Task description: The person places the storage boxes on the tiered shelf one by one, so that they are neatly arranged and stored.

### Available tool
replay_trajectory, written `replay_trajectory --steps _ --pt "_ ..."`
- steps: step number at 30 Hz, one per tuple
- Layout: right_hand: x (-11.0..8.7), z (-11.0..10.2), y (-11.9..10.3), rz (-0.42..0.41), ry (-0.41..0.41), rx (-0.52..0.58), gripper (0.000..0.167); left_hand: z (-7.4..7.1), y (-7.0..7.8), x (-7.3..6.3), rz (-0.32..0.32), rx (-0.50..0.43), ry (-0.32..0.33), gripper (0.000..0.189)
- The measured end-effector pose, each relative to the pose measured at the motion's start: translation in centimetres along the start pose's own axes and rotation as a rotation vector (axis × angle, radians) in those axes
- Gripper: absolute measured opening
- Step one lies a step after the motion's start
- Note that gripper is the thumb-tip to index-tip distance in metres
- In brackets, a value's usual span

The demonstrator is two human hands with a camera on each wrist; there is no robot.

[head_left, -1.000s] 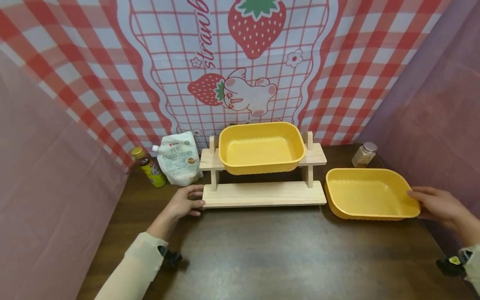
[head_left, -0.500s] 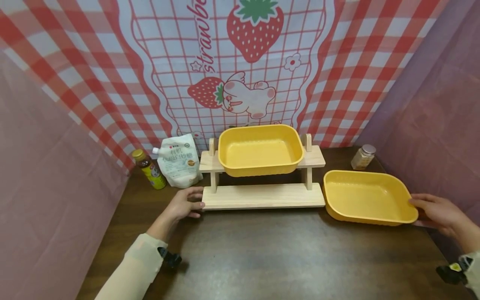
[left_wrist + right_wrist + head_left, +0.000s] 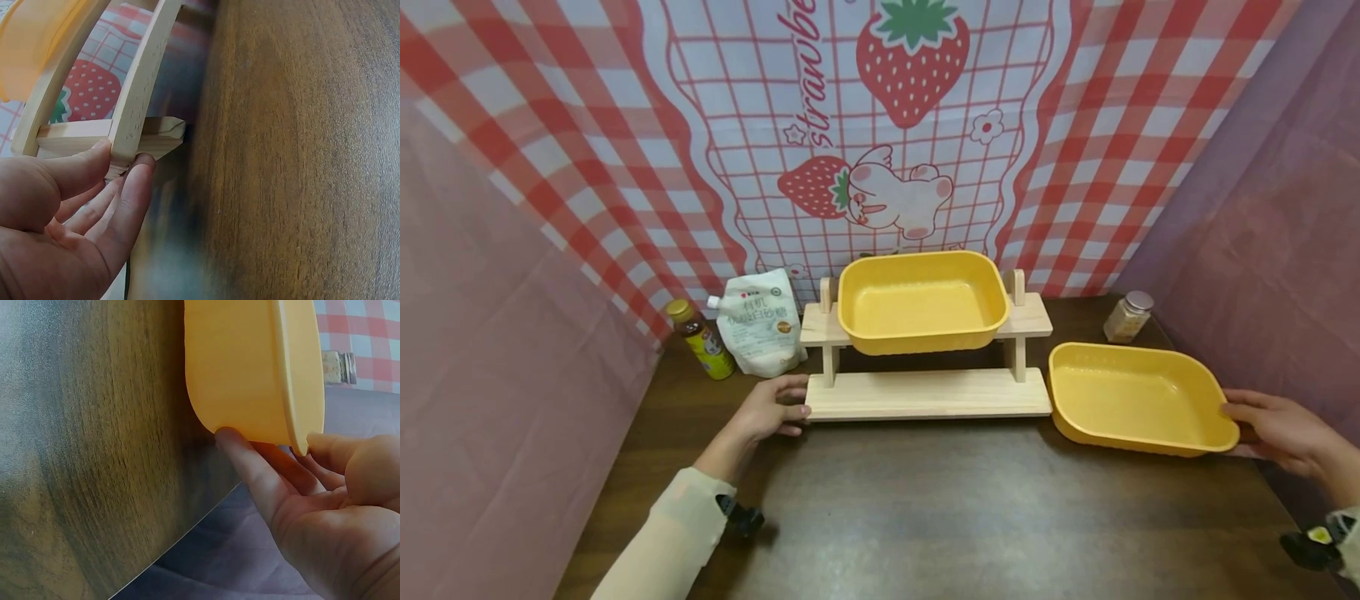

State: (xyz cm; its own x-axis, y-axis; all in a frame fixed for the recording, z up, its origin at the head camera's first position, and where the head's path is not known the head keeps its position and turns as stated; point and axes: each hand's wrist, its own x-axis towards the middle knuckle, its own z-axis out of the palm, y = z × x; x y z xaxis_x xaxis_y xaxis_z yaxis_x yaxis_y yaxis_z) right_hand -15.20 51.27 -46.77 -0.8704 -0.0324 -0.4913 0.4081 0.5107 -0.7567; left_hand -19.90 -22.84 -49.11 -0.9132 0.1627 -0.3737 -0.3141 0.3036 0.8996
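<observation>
A two-tier wooden shelf (image 3: 928, 395) stands at the back of the table, with one yellow plastic bin (image 3: 923, 308) on its upper board. My left hand (image 3: 769, 407) grips the left end of the lower board. In the left wrist view the thumb (image 3: 87, 169) and fingers (image 3: 130, 203) lie on either side of that board end. To the right of the shelf is a second yellow bin (image 3: 1138, 398). My right hand (image 3: 1281, 429) holds its right end. The right wrist view shows the thumb at the rim and fingers (image 3: 256, 472) against the outer wall.
A bottle with a gold cap (image 3: 702, 342) and a white spouted pouch (image 3: 760, 325) stand left of the shelf. Behind the right bin is a small lidded jar (image 3: 1127, 317). A strawberry-print cloth (image 3: 895, 100) hangs at the back, with plain cloth (image 3: 1262, 217) at the right side.
The right bin's right end has come slightly toward me with my right hand, turning the bin a little. My left hand stays at the lower board's end.
</observation>
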Motion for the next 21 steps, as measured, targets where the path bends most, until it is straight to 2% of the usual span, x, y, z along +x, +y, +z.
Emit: replay_trajectory --steps 7,15,21 --pt "-0.3 0.4 -0.1 -0.024 0.041 -0.058 0.068 -0.1 -0.2 0.1 0.006 -0.011 -0.003 0.063" --pt "-1.1 0.2 -0.7 -0.097 0.070 -0.053 0.061 0.0 -0.2 0.0 0.005 -0.021 -0.006 0.063" --pt "-2.3 -0.2 -1.8 -0.094 0.112 -0.078 0.063 -0.1 -0.3 0.1 0.007 -0.016 -0.005 0.063"
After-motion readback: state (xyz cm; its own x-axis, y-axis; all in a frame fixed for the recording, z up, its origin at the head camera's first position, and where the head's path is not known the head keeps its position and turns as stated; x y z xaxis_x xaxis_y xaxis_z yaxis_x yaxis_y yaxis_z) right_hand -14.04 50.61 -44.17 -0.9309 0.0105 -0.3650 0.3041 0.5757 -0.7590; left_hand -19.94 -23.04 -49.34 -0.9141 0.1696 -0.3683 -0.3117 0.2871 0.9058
